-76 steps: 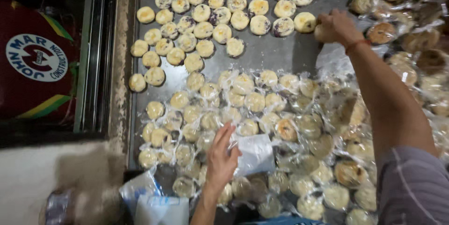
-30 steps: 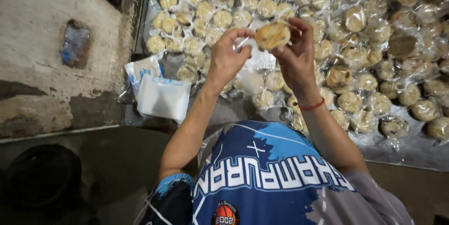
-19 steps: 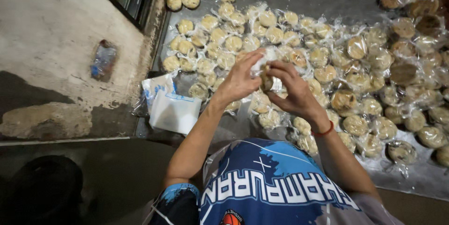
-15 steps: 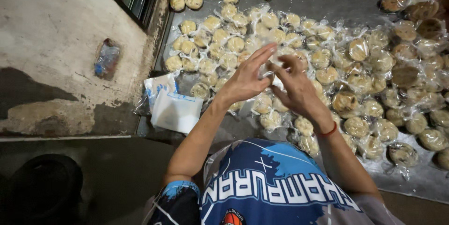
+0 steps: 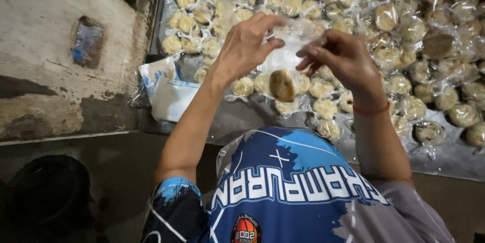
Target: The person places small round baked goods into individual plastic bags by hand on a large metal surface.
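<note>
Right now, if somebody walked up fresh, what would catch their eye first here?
First, the two raised hands at centre: the left hand and right hand pinch the top of a clear plastic bag with one round browned pastry hanging in its bottom. Behind them, a metal tray is crowded with bagged pastries. At the tray's left edge lies a stack of empty bags.

The single head view looks steeply down, close over the raised forearms, onto the metal tray (image 5: 237, 122).
</note>
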